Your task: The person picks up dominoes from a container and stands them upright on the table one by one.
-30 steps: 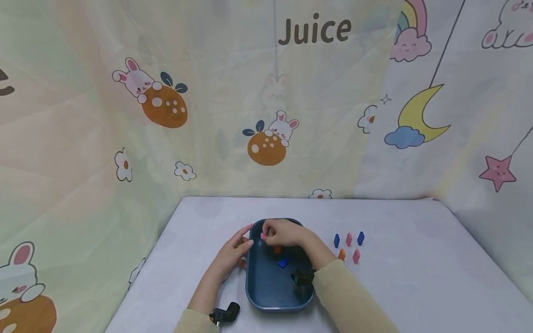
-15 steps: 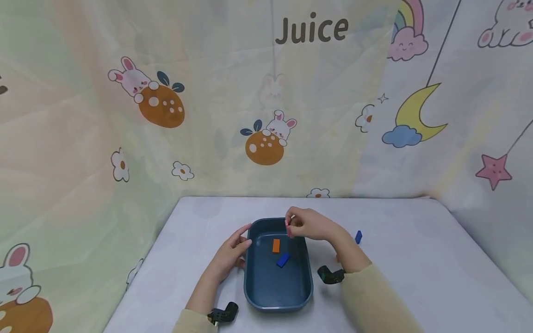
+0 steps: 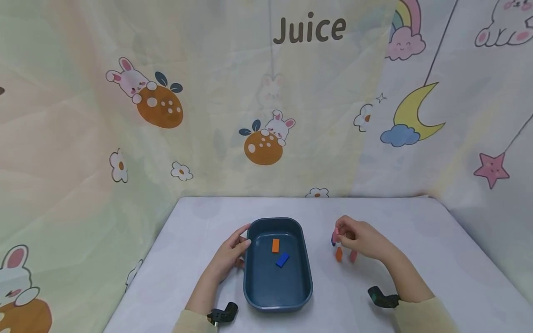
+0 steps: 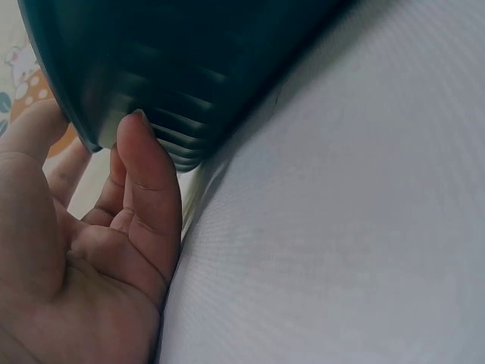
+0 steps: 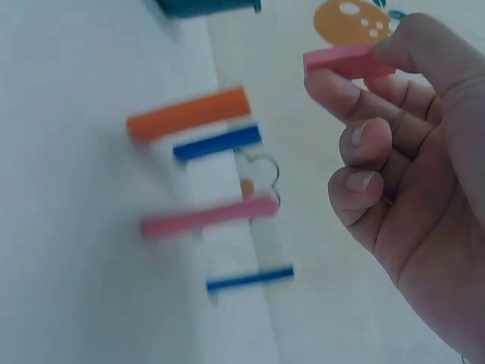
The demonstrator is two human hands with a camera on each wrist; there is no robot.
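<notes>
My left hand (image 3: 229,253) holds the near-left wall of a dark blue tray (image 3: 278,305), thumb at the rim. In the left wrist view its fingers (image 4: 148,171) are bent against the tray's outer wall. An orange domino (image 3: 275,245) and a blue domino (image 3: 282,260) lie flat inside. Right of the tray, my right hand (image 3: 364,238) pinches a pink domino (image 5: 345,61) between thumb and fingertips. Close by it stand upright an orange domino (image 5: 189,114), a blue one (image 5: 217,142), a pink one (image 5: 208,217) and another blue one (image 5: 250,280). The hand hides part of this group in the head view.
A white cloth covers the table (image 3: 416,222). A printed curtain (image 3: 208,92) hangs behind and at the sides. Black wrist cameras are on the left wrist (image 3: 223,313) and the right wrist (image 3: 383,297).
My right hand has moved from above the tray rightward to the standing dominoes, with the pink domino still pinched. My left hand stays at the tray's side.
</notes>
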